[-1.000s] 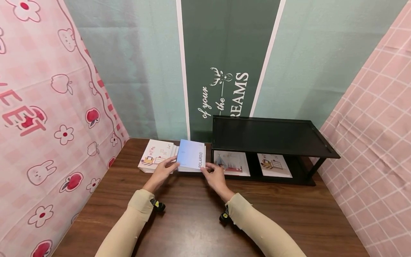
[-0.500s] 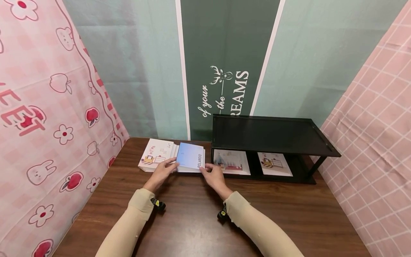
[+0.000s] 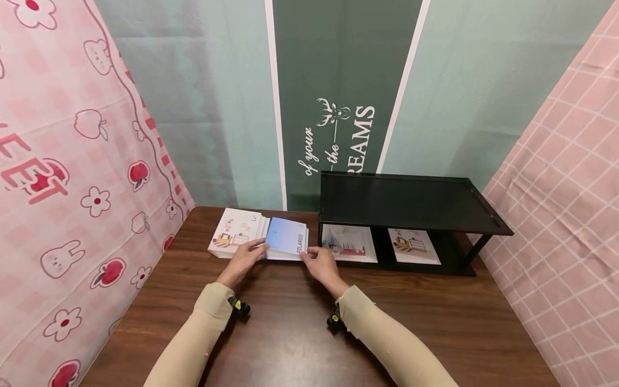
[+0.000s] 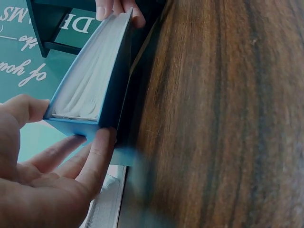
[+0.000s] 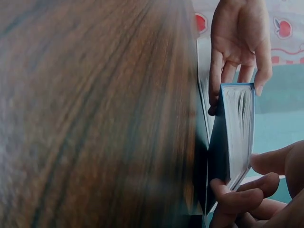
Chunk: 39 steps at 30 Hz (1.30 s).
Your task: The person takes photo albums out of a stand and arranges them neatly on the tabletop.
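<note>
A light-blue photo album marked POLAROID lies between my two hands, close over the white books to the left of the black rack. My left hand pinches its left end, with the thumb on the upper cover and fingers beneath, as the left wrist view shows. At the other end my right hand grips the album the same way. Its white page edges face me in the left wrist view, held between blue covers. What lies directly beneath the album is mostly hidden.
A stack of white books with a cartoon cover stands at the left. To the right is a black two-tier rack, with a picture-covered book and another cartoon-covered book on its lower shelf. Brown wooden table spreads in front.
The photo album has come down a little and slightly left, toward the things beneath it. Both hands moved with it and kept their hold.
</note>
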{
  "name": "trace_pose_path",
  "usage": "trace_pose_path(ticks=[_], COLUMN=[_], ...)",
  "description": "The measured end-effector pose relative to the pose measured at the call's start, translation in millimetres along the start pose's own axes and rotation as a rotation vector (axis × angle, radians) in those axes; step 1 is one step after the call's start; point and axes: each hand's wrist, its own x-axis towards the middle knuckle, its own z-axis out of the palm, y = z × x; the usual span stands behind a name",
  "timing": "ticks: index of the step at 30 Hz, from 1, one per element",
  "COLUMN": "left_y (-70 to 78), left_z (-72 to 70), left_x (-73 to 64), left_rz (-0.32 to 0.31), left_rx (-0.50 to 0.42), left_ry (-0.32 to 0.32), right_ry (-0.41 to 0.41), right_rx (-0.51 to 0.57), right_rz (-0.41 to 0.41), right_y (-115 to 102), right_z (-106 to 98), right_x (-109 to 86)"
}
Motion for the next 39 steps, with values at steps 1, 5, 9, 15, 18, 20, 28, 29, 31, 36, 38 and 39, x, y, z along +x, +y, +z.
trace_pose_path(ticks=[1,5,9,15,18,20,28,29,31,36,38,39], left_y=[-0.5,-2.0,0.5,2.5,0.6,-0.3,1.5,1.5,0.6,-1.4,-1.5,-1.6], left_z=[-0.1,-0.7,0.0,3.1,4.3,4.2,3.8,3.9,3.6,3.3,4.0,4.1], left_x=[0.2,-0.3,-0.7,-2.7,-2.5,-1.8,-2.3,-2.4,-2.1,-0.5,0.1,0.3], left_rz=[-0.001,0.0,0.014,0.039,0.051,0.053,0.064,0.065,0.07,0.071,0.07,0.072], left_rx=[-0.001,-0.013,-0.015,0.02,0.041,0.055,0.096,0.093,0.089,0.1,0.118,0.128], left_ry=[0.002,0.004,0.001,0.033,0.048,0.053,0.053,0.052,0.053,0.063,0.074,0.079], right_ry=[-0.002,-0.006,0.0,0.018,0.033,0.046,0.008,0.0,-0.016,-0.036,-0.042,-0.047], right_rx=[-0.011,-0.047,-0.052,-0.039,-0.046,-0.045,0.04,0.042,0.039,-0.002,-0.014,-0.017], right_rz=[-0.002,-0.005,-0.009,-0.021,-0.029,-0.036,0.007,0.013,0.021,0.006,-0.006,-0.006], right_y=[0,0,0,1,3,4,5,5,6,5,5,5], right_z=[0,2,3,8,11,13,11,11,10,9,8,8], right_x=[0.4,1.3,1.5,-1.5,-3.0,-3.7,-2.6,-2.3,-1.2,0.7,1.0,0.8])
